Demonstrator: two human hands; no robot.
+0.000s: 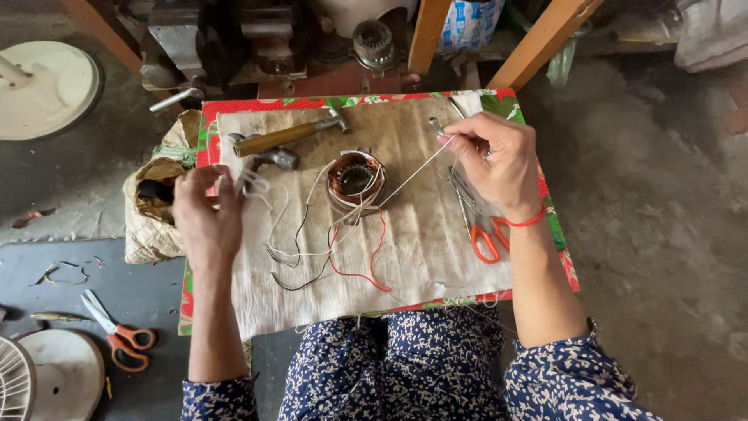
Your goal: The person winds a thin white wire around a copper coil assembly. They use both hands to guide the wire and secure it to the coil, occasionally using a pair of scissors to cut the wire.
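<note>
A round motor stator (355, 181) with copper windings sits mid-table on a stained white cloth (421, 242). Red, black and white wires (343, 261) trail from it toward me. My right hand (495, 162) pinches a thin white string (413, 173) that runs taut from the stator up to my fingers. My left hand (204, 214) hovers at the cloth's left edge, its fingers closed on loose white string (253, 185) near a hammer head.
A wooden-handled hammer (290, 136) and a second hammer (269, 160) lie at the back left. Red-handled scissors (479, 230) rest under my right wrist. A crumpled paper bag (156, 210) sits left of the table. More scissors (117, 334) lie on the floor.
</note>
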